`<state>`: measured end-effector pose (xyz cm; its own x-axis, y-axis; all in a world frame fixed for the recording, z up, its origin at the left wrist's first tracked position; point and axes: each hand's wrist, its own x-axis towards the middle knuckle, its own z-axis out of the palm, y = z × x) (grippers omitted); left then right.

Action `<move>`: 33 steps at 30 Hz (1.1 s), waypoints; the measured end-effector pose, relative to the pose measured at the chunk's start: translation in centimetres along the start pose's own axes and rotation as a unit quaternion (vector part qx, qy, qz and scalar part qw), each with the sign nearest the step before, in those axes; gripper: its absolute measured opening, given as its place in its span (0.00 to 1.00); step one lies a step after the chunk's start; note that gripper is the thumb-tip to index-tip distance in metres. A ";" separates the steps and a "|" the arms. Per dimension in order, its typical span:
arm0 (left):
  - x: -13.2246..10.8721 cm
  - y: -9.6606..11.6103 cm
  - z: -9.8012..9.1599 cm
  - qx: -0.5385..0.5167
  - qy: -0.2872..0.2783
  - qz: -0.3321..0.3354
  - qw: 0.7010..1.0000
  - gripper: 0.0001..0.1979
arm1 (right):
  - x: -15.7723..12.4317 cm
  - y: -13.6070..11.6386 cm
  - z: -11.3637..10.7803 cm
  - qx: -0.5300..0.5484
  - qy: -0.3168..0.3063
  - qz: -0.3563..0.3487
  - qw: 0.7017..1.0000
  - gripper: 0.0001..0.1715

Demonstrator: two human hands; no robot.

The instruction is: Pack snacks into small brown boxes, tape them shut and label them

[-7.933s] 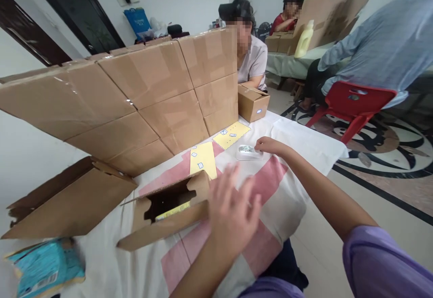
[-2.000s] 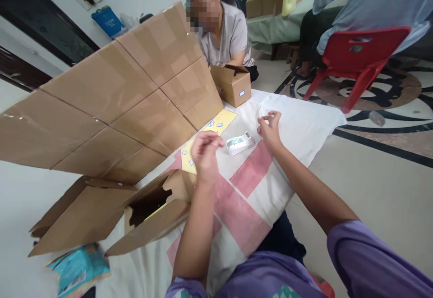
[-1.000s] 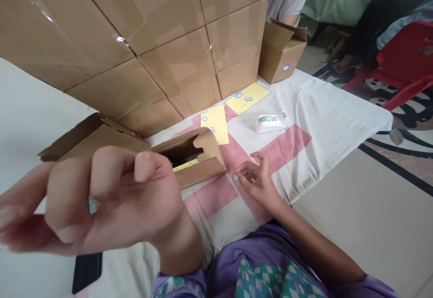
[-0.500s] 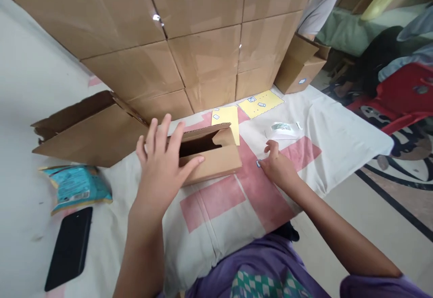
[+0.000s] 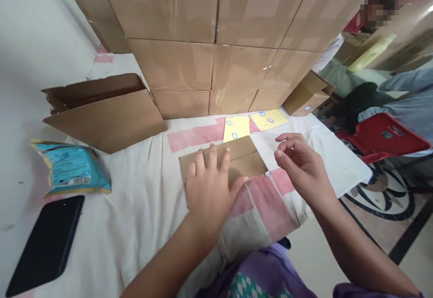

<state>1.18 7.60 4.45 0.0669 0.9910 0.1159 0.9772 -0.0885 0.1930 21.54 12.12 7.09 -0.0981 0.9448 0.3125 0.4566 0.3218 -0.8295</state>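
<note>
My left hand (image 5: pixel 209 185) lies flat, fingers spread, on a small brown cardboard box (image 5: pixel 248 158) whose top is now closed over. The hand covers much of the box's near side. To the right of the box, my right hand (image 5: pixel 301 167) hovers over the cloth with its fingers loosely curled and the thumb apart from them; nothing shows in it. A small blue-edged label (image 5: pixel 267 174) is at the box's right corner. Behind the box lie a yellow sheet with stickers (image 5: pixel 239 128) and a second yellow sheet (image 5: pixel 270 120).
Stacked taped cartons (image 5: pixel 172 63) form a wall behind. At left are an open cardboard box (image 5: pixel 111 117), a blue snack packet (image 5: pixel 72 169) and a black phone (image 5: pixel 47 244). Another open box (image 5: pixel 306 95) stands back right, near a person and a red chair (image 5: pixel 389 138).
The small box has gone from open-topped to closed, with my left hand now flat on it. My right hand has lifted off the cloth. The view has shifted.
</note>
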 end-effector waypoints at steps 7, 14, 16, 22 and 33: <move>-0.3 -2.8 -1.4 -0.087 -0.094 0.063 0.990 0.23 | -0.4 -5.3 3.2 0.090 -0.151 0.104 0.979 0.13; 0.3 -4.0 -0.7 -0.215 -0.091 0.064 0.970 0.24 | -1.2 -3.9 4.8 0.098 -0.113 0.066 0.987 0.11; 0.5 -3.8 -0.5 -0.262 -0.083 0.068 0.959 0.26 | -1.4 -2.7 5.1 0.079 -0.077 0.033 0.993 0.09; 0.8 -3.6 0.6 -0.326 -0.131 0.087 0.932 0.33 | -2.3 -1.1 6.1 0.080 -0.036 0.037 0.996 0.11; 1.3 -4.1 1.4 -0.456 -0.218 0.068 0.860 0.42 | -3.5 -3.5 5.2 0.125 -0.110 0.270 0.948 0.16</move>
<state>-2.50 9.40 2.45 0.4307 0.8915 -0.1409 0.4044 -0.0510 0.9132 15.71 8.00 6.46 -0.1036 0.9572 -0.2701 0.2710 -0.2341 -0.9337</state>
